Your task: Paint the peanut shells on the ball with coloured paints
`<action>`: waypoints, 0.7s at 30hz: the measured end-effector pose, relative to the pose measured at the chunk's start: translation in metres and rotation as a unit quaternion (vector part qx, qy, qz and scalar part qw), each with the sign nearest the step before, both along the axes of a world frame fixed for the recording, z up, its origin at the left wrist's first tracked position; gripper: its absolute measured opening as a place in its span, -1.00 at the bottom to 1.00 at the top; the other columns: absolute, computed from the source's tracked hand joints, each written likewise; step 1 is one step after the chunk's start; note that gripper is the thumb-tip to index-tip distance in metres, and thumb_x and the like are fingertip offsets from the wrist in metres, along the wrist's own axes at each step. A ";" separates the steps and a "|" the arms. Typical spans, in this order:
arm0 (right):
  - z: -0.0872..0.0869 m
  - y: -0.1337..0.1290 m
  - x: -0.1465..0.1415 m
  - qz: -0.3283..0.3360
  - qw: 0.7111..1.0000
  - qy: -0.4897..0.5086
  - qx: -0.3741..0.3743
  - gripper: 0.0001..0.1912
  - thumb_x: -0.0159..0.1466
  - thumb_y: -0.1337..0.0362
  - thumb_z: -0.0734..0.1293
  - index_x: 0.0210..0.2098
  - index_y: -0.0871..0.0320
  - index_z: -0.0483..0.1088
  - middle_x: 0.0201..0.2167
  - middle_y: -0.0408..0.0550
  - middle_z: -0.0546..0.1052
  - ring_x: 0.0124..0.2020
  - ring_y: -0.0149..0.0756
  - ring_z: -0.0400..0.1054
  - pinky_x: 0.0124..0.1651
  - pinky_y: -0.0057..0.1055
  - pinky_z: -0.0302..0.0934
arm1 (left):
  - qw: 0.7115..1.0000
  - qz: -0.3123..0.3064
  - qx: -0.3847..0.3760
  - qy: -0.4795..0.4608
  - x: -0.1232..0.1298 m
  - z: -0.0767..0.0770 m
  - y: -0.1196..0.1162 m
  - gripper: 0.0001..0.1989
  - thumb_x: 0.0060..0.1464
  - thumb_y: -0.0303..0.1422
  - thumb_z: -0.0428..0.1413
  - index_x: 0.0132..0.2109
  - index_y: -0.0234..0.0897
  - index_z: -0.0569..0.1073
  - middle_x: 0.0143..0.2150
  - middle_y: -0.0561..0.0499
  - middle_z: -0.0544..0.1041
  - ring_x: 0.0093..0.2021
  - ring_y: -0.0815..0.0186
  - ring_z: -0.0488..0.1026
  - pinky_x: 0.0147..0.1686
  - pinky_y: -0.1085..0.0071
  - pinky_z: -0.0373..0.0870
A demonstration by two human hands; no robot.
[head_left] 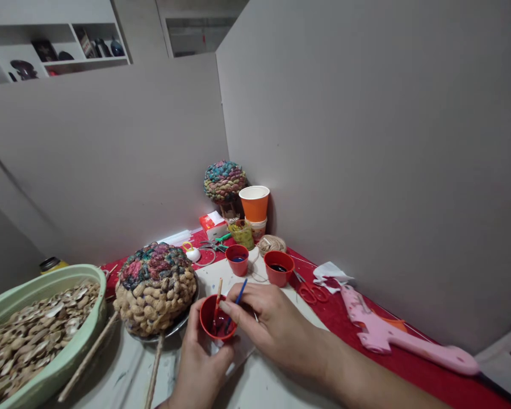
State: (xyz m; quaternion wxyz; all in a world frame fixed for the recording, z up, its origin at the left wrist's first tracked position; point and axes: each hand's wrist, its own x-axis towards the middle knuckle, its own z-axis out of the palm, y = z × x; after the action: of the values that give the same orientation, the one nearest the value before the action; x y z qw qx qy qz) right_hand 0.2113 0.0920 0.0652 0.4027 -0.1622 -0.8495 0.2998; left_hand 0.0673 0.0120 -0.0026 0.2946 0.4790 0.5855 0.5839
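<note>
My left hand (204, 363) is wrapped round a small red cup (202, 325) with dark reddish paint inside. Between the fingertips of my right hand (264, 318) is a blue-handled paintbrush (241, 291), its tip down in the cup. A second brush with a wooden handle (219, 288) leans in the same cup. Left of my hands, a ball covered in peanut shells (153, 295) rests in a metal dish, its top painted pink, green and dark blue, the lower part bare. Two more red cups stand beyond: one with blue paint (237, 268), one with dark paint (279, 277).
A green basin (97, 284) of peanut shells is at left. Red-handled scissors (313, 293) and a pink glue gun (409, 341) lie right. Behind are twine (272, 244), an orange paper cup (254, 204) and a painted shell ball (225, 182) near the grey partitions.
</note>
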 end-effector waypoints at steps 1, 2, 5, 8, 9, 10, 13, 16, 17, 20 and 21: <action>0.001 0.000 0.000 -0.004 1.000 0.023 -0.008 -0.74 0.37 0.38 0.22 -0.43 0.20 0.43 -0.47 -0.08 0.53 -0.42 -0.35 0.41 -0.29 -0.42 0.28 | 1.000 0.008 -0.002 -0.004 0.000 -0.001 0.000 -0.44 -0.07 -0.56 0.18 0.12 -0.20 0.32 0.04 -0.05 0.56 0.02 0.18 0.50 0.05 0.31 0.39; 0.001 0.000 0.000 -0.009 0.999 0.048 -0.016 -0.73 0.37 0.37 0.21 -0.43 0.19 0.42 -0.48 -0.10 0.52 -0.43 -0.36 0.40 -0.31 -0.43 0.28 | 1.000 0.016 -0.004 -0.011 0.000 -0.001 0.000 -0.44 -0.08 -0.54 0.20 0.11 -0.22 0.34 0.05 -0.07 0.56 0.04 0.15 0.50 0.06 0.30 0.39; 0.003 0.002 0.000 -0.033 0.992 0.117 -0.045 -0.69 0.38 0.31 0.21 -0.51 0.17 0.35 -0.55 -0.15 0.44 -0.50 -0.41 0.34 -0.38 -0.46 0.24 | 0.998 0.031 -0.010 -0.049 -0.001 -0.003 0.001 -0.43 -0.13 -0.47 0.27 0.09 -0.26 0.40 0.04 -0.12 0.58 0.05 0.07 0.51 0.08 0.23 0.39; 0.002 0.005 -0.001 -0.065 0.978 0.160 -0.118 -0.68 0.36 0.20 0.24 -0.50 0.15 0.34 -0.59 -0.18 0.41 -0.56 -0.43 0.30 -0.47 -0.49 0.21 | 0.997 0.038 -0.021 -0.070 -0.002 -0.006 0.002 -0.39 -0.15 -0.42 0.30 0.11 -0.28 0.39 0.06 -0.18 0.57 0.05 0.04 0.51 0.11 0.17 0.35; 0.002 0.006 -0.002 -0.071 0.971 0.170 -0.155 -0.69 0.35 0.15 0.26 -0.47 0.16 0.36 -0.60 -0.18 0.42 -0.58 -0.43 0.30 -0.50 -0.49 0.20 | 0.996 0.041 -0.021 -0.073 -0.003 -0.007 0.003 -0.38 -0.15 -0.41 0.30 0.11 -0.28 0.38 0.08 -0.19 0.56 0.06 0.05 0.50 0.13 0.17 0.34; 0.001 0.007 -0.002 -0.076 0.962 0.180 -0.193 -0.69 0.34 0.10 0.27 -0.44 0.16 0.37 -0.60 -0.18 0.43 -0.60 -0.44 0.30 -0.53 -0.50 0.19 | 0.996 0.043 -0.019 -0.075 -0.003 -0.009 0.003 -0.38 -0.15 -0.41 0.30 0.12 -0.28 0.36 0.10 -0.19 0.54 0.07 0.06 0.49 0.14 0.17 0.32; 0.002 0.009 -0.003 -0.087 0.935 0.207 -0.274 -0.63 0.27 -0.03 0.33 -0.41 0.17 0.38 -0.63 -0.17 0.45 -0.63 -0.46 0.31 -0.56 -0.53 0.19 | 0.996 0.043 -0.012 -0.080 -0.005 -0.012 0.005 -0.39 -0.12 -0.41 0.29 0.12 -0.25 0.33 0.11 -0.16 0.53 0.07 0.10 0.48 0.14 0.20 0.31; 0.004 0.012 -0.003 -0.089 0.917 0.225 -0.317 -0.55 0.19 -0.13 0.38 -0.41 0.18 0.39 -0.65 -0.17 0.46 -0.65 -0.48 0.31 -0.57 -0.56 0.18 | 0.995 0.037 -0.021 -0.085 -0.004 -0.011 0.005 -0.39 -0.12 -0.40 0.30 0.11 -0.25 0.32 0.07 -0.15 0.55 0.04 0.12 0.50 0.12 0.23 0.34; 0.004 0.012 -0.004 -0.088 0.911 0.230 -0.330 -0.52 0.17 -0.15 0.39 -0.42 0.19 0.39 -0.66 -0.18 0.46 -0.66 -0.49 0.30 -0.59 -0.57 0.16 | 0.995 0.035 -0.024 -0.086 -0.004 -0.010 0.004 -0.40 -0.12 -0.39 0.30 0.10 -0.25 0.32 0.06 -0.14 0.56 0.02 0.13 0.50 0.11 0.24 0.35; 0.002 0.014 -0.005 -0.084 0.897 0.239 -0.362 -0.48 0.11 -0.19 0.43 -0.43 0.19 0.39 -0.69 -0.19 0.45 -0.69 -0.52 0.27 -0.64 -0.60 0.11 | 0.996 0.032 -0.019 -0.083 -0.003 -0.008 0.002 -0.41 -0.11 -0.36 0.31 0.09 -0.24 0.33 0.04 -0.12 0.57 0.01 0.15 0.51 0.08 0.27 0.37; 0.002 0.015 -0.006 -0.082 0.894 0.241 -0.369 -0.48 0.10 -0.19 0.44 -0.43 0.19 0.39 -0.69 -0.19 0.46 -0.70 -0.52 0.27 -0.65 -0.61 0.11 | 0.996 0.032 -0.019 -0.080 -0.003 -0.007 0.002 -0.41 -0.10 -0.34 0.32 0.09 -0.24 0.33 0.04 -0.12 0.57 0.01 0.14 0.51 0.08 0.28 0.37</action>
State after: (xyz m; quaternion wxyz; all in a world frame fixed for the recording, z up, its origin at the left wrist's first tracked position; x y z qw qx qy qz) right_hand 0.2055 0.1070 0.0668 0.5293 -0.2908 -0.5382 0.5879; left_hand 0.0642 0.0139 -0.0095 0.3307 0.4063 0.5858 0.6184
